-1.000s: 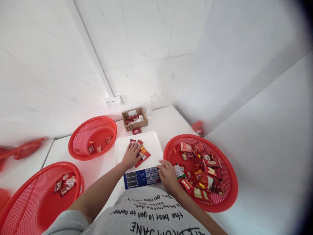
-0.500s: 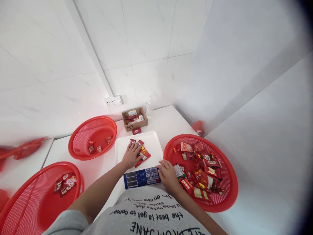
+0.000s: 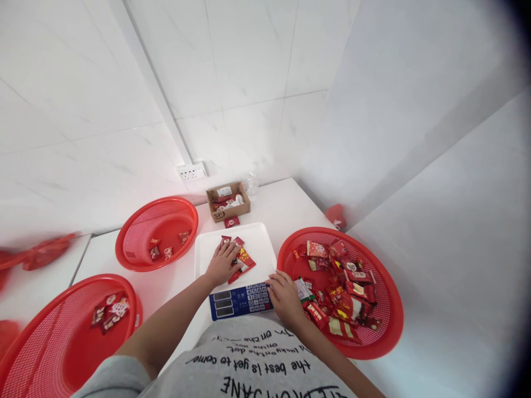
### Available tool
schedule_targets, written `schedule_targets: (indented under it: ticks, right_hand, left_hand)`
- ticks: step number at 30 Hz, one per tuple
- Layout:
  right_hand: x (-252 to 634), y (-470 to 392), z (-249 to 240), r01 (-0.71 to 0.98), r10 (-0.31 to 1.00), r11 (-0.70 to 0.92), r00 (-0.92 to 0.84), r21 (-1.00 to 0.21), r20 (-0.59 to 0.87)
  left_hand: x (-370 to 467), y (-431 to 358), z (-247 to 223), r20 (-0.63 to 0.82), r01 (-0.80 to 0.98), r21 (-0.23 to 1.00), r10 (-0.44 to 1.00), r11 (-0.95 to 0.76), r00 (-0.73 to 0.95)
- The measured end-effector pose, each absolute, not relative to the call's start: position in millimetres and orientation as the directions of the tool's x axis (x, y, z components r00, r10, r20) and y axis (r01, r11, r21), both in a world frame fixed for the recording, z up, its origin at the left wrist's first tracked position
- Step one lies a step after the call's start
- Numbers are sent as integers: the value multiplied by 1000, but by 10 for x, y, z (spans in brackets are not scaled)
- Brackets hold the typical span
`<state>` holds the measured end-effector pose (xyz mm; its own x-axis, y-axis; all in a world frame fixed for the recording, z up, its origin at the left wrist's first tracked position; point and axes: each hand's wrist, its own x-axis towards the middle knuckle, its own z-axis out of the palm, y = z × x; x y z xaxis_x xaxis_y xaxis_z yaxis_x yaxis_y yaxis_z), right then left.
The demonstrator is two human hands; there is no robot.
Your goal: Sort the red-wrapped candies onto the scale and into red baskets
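Observation:
My left hand (image 3: 223, 263) lies over several red snack packets (image 3: 246, 259) on the white tray (image 3: 261, 235) of a digital scale. Its fingers are stretched out and slightly apart, resting on the packets without closing round them. The part of the packets beneath the palm is hidden. At the right end of the scale's blue keypad panel (image 3: 238, 303) rests my right hand (image 3: 284, 293), fingers extended and touching the panel's corner. Beside that hand stands a red mesh basket (image 3: 392, 298) with many red wrapped packets (image 3: 352, 301) in it.
Behind the scale sits a small cardboard box (image 3: 219, 214) of packets, with one dark red packet (image 3: 232, 221) in front. A clear plastic object (image 3: 252, 183) is beside it. Two red baskets, a far one (image 3: 124, 240) and a near one (image 3: 37, 326), hold a few packets on the left.

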<state>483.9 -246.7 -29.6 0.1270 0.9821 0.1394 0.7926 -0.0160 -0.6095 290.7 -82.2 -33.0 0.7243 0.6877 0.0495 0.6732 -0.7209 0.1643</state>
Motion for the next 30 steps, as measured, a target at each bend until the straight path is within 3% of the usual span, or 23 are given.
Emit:
schedule_targets:
  ticks: [30]
  right_hand:
    - [4850,-2469,-366,777,977,5,131,-629,171]
  left_hand:
    - [2917,-840,-299,55,664,86,669,-743,741]
